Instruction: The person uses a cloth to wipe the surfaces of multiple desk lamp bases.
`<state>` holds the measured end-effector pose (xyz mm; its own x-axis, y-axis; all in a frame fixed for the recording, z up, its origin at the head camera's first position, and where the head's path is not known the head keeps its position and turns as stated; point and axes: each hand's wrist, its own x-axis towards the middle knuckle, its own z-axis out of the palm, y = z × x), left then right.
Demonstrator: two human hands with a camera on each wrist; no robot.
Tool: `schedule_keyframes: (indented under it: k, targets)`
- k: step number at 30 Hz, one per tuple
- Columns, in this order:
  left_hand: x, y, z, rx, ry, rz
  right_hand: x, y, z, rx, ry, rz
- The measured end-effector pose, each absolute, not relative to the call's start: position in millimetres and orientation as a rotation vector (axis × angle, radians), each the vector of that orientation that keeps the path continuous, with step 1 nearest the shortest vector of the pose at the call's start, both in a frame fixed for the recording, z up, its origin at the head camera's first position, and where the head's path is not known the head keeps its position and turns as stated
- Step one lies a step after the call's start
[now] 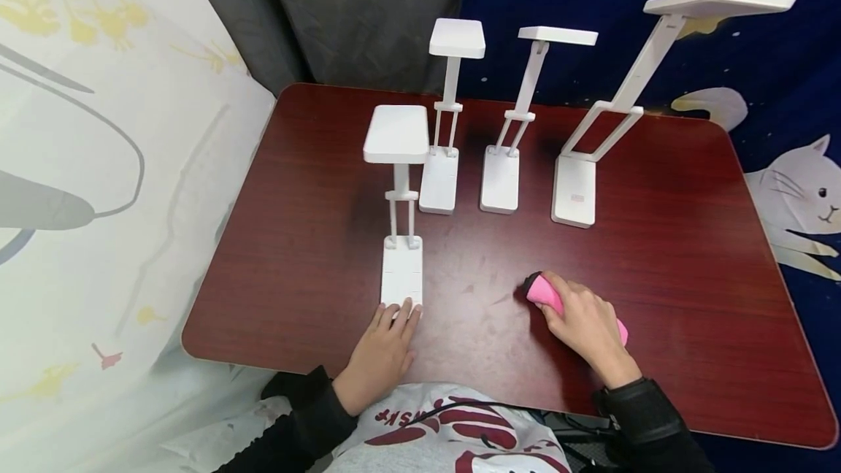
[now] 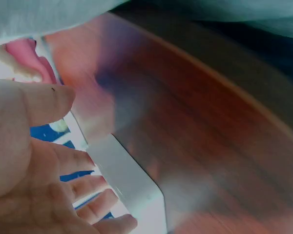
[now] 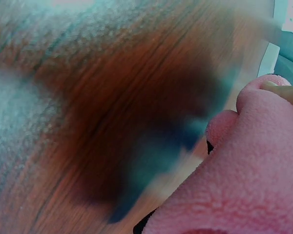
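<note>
Four white folding desk lamps stand on the dark red table. My left hand (image 1: 379, 358) touches the front of the base of the nearest lamp (image 1: 402, 268) with its fingertips. The left wrist view shows the fingers fairly straight against that white base (image 2: 129, 170). Over to the right, my right hand (image 1: 585, 318) grips a fuzzy pink cloth (image 1: 545, 293) with black edging, low over the tabletop. The cloth (image 3: 249, 161) fills the right side of the right wrist view, with part of a finger showing on it. Most of the right palm is hidden.
Behind the nearest lamp are a left lamp (image 1: 439, 181), a middle lamp (image 1: 501, 181) and a taller right lamp (image 1: 574, 192). The table (image 1: 696, 298) has rounded corners. Curtains hang behind it, and a patterned white sheet (image 1: 131, 166) is on the left.
</note>
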<state>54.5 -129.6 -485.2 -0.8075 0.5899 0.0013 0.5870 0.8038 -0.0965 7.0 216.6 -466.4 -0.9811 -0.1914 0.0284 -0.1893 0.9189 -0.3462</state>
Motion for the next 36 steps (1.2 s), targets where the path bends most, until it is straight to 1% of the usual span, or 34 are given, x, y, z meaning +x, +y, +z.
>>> schedule_keyframes:
  k: [5, 10, 17, 23, 27, 30, 36]
  targets:
    - [45, -114, -488, -1.072, -2.909, 0.174, 5, 215, -466, -0.312, 3.084, -0.569]
    - [32, -88, -489, -1.145, -2.899, 0.231, 1, 211, -464, -0.330, 3.091, -0.568]
    - [18, -63, -480, -1.212, -2.920, 0.328, -20, 189, -457, -0.450, 3.103, -0.553]
    - [8, -62, -473, -1.304, -2.953, 0.351, -52, 160, -449, -0.549, 3.073, -0.530]
    - [2, -63, -470, -1.364, -3.032, 0.304, -69, 139, -451, -0.618, 3.051, -0.458]
    - [1, -63, -468, -1.386, -3.064, 0.284, -72, 128, -454, -0.653, 3.056, -0.392]
    - [2, -63, -467, -1.336, -3.073, 0.340, -67, 119, -458, -0.675, 3.068, -0.286]
